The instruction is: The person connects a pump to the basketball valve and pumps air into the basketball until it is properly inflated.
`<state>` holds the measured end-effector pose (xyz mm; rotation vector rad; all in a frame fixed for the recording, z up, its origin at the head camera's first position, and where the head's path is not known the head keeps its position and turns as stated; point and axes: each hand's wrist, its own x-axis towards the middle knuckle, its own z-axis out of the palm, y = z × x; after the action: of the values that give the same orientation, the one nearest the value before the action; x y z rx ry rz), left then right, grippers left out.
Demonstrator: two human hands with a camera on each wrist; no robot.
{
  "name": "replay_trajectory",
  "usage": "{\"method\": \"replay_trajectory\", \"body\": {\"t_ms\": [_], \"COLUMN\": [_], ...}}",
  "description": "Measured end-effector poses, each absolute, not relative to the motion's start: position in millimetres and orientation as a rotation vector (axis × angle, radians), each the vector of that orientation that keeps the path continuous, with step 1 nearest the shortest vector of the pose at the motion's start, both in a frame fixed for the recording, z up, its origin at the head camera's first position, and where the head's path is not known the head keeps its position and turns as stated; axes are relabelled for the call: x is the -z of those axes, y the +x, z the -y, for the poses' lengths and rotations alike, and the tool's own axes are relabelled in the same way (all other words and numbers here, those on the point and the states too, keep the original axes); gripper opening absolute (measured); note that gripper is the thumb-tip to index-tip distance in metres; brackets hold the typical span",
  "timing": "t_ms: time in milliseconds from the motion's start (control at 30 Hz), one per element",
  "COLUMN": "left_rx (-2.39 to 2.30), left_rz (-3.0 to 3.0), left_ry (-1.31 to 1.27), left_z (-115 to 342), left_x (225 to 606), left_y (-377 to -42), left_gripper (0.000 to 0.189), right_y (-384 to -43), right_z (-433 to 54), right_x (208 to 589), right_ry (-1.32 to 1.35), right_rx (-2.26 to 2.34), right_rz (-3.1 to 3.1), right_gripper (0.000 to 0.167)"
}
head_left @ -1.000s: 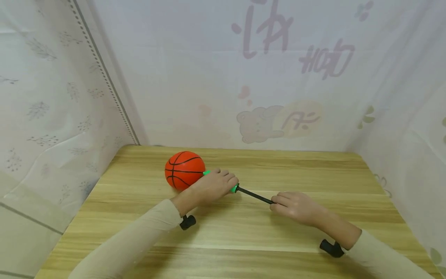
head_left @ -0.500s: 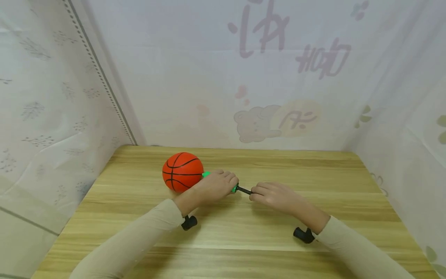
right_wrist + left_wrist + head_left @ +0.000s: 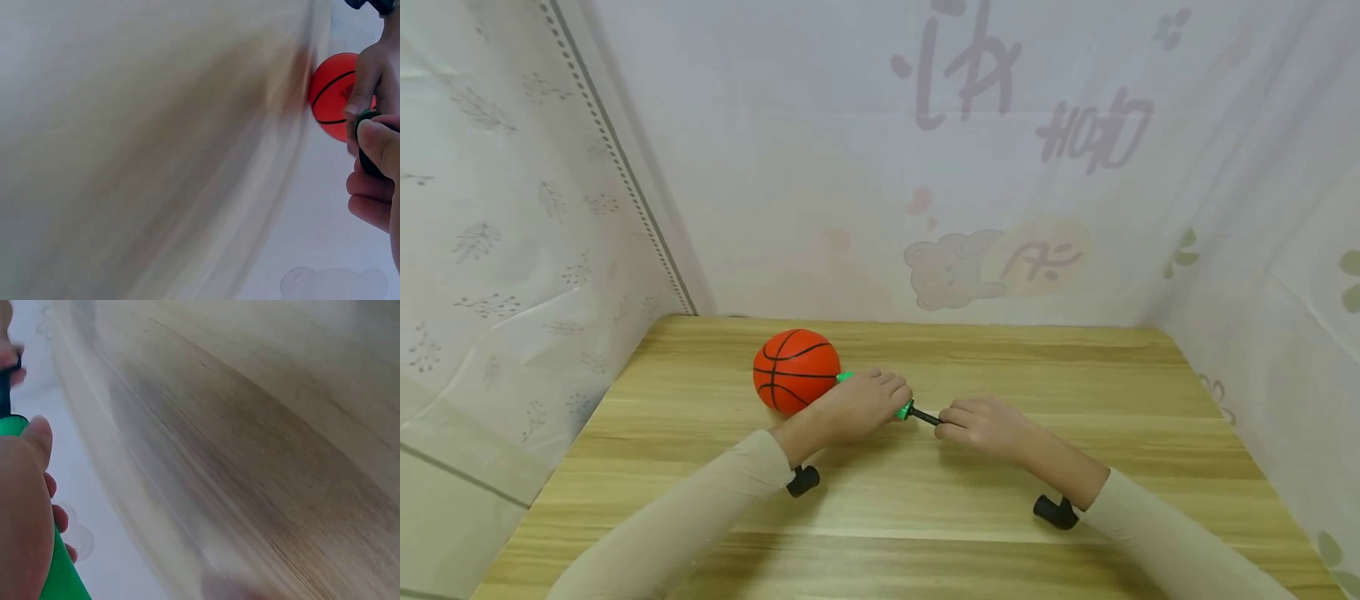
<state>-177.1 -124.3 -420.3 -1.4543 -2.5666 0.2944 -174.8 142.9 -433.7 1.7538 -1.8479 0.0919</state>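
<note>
An orange toy basketball (image 3: 794, 372) with black lines sits on the wooden table, left of the middle. Against its right side points the green tip of a hand pump (image 3: 904, 411). My left hand (image 3: 867, 403) grips the pump's green barrel (image 3: 64, 575), fingers wrapped round it. To the right, my right hand (image 3: 987, 427) holds the far end of the black rod (image 3: 925, 417), only a short stretch of which shows between the hands. Fingers hide the rod's end in the head view. Whether the tip enters the ball is not clear.
The wooden table (image 3: 880, 550) reaches back to a pale printed cloth (image 3: 820, 167), with more cloth hanging at both sides. Under each wrist juts a small black camera mount (image 3: 1054, 512).
My right hand has moved left toward the left hand, and the visible rod has shortened. Over the last half second it barely moves. Left hand and ball stay nearly in place.
</note>
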Motion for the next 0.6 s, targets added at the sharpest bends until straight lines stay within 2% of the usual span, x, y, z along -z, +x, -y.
{"method": "replay_trajectory", "body": {"t_ms": [200, 400, 600], "left_rx": [-0.307, -0.245, -0.247], "left_rz": [2.569, 2.602, 2.577], "left_ry": [-1.464, -1.452, -1.453], "left_z": [129, 132, 127], "left_x": [418, 417, 416], "left_y": [-176, -177, -178], "left_gripper": [0.014, 0.015, 0.017], "right_y": [-157, -154, -162], "right_z": [-175, -185, -171], "right_x": [434, 432, 430], "right_ry": [1.756, 1.735, 1.735], "right_rx": [-0.113, -0.115, -0.112], "right_rz": [1.863, 1.815, 1.855], "right_gripper": [0.04, 0.037, 0.039]}}
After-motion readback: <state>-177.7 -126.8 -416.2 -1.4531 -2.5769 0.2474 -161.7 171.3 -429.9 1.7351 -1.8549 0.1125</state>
